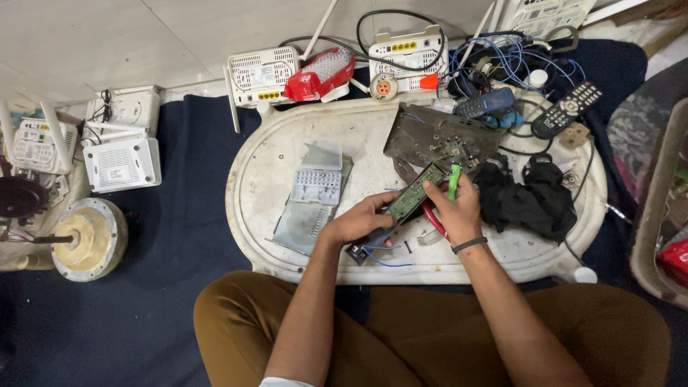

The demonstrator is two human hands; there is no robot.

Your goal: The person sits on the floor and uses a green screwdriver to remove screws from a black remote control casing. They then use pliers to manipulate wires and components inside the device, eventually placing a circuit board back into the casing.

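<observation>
A dark blue mat [186, 179] covers the floor where a person sits in brown trousers [430, 337] before a low white oval bench [265, 179] crowded with electronics. White routers [264, 72] line the far edge of the bench and the floor at left, beside a round cream motor part [89, 240]. On the bench lie a dark metal chassis plate [437, 136], a bundle of black cloth [530, 197], a grey keypad cover [315, 186] and, at the far right, a black remote control [570, 109] near tangled blue wires [530, 68]. At the near centre of the bench, the left hand [362, 222] is curled around the lower end of a narrow green circuit board [416, 193], gripping it. The right hand [455, 211], a dark band at its wrist, is closed on a green-handled tool [453, 180], its fingers pressed to the board's upper end; red-handled pliers [432, 218] lie just beneath it.
</observation>
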